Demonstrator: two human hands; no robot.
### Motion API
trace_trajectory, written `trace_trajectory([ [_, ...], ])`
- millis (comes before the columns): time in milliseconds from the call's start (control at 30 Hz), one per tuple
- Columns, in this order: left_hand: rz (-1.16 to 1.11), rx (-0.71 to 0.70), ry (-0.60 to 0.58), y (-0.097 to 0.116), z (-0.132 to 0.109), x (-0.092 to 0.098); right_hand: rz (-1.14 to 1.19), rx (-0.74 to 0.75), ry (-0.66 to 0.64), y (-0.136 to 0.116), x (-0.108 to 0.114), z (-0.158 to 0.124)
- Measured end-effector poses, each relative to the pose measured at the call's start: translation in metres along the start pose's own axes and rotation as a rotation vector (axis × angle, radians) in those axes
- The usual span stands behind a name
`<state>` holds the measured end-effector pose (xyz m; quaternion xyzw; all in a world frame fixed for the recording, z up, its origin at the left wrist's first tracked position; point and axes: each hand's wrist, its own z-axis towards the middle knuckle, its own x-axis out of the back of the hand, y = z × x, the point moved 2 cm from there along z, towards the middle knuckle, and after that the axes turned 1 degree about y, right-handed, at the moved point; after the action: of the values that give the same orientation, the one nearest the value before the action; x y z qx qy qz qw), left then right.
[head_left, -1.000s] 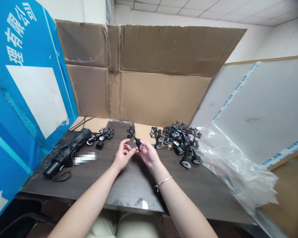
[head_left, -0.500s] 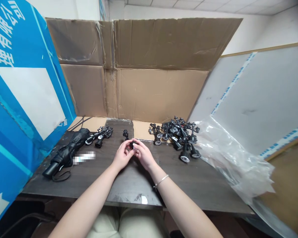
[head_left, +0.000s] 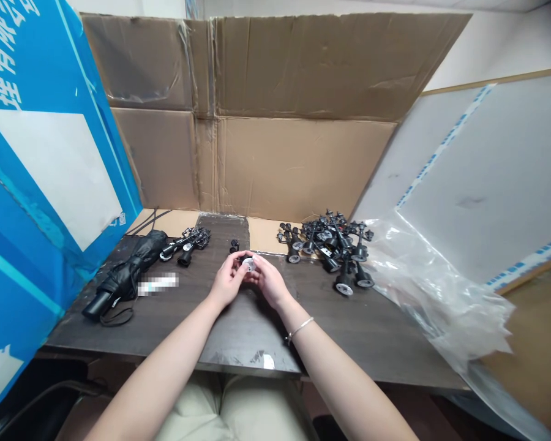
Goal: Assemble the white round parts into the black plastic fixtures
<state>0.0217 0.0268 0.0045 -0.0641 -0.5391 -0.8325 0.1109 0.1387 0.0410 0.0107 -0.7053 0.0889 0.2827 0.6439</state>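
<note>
My left hand (head_left: pixel 226 283) and my right hand (head_left: pixel 270 283) meet above the middle of the table. Both have their fingers closed round one small black part with a pale round end (head_left: pixel 248 264). That pale disc faces up toward me, while fingers cover much of the black body. Just beyond the fingertips, a small black piece (head_left: pixel 234 245) shows on the table; whether it joins the held part is hidden. To the right lies a pile of similar black parts (head_left: pixel 333 245) with flared bodies, pale discs and thin branching ends. A smaller group of black parts (head_left: pixel 186 246) rests to the left.
A folded black umbrella (head_left: pixel 126 275) with a wrist strap lies at the left of the dark table (head_left: pixel 349 343). Cardboard (head_left: pixel 303 165) stands along the back, a blue panel (head_left: pixel 92 92) at the left. Clear plastic sheeting (head_left: pixel 441 306) hangs over the right side.
The held part has been turned, so its pale disc now faces me. My hands stay together in nearly the same place. The whole view has tipped slightly downward.
</note>
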Motion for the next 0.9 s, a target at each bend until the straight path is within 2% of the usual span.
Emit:
trace_trajectory([
  [600,-0.036,0.005,0.05,-0.0036,-0.0005,0.0008,-0.153,0.104,-0.016,0.001,-0.0012,-0.002],
  [733,-0.015,-0.002,0.044,-0.0009,-0.0008,0.0011,-0.273,0.18,-0.008,0.0018,-0.0006,-0.0017],
  [900,0.031,-0.01,0.047,0.0058,-0.0024,0.003,-0.532,0.364,0.066,-0.0019,0.0019,-0.0063],
])
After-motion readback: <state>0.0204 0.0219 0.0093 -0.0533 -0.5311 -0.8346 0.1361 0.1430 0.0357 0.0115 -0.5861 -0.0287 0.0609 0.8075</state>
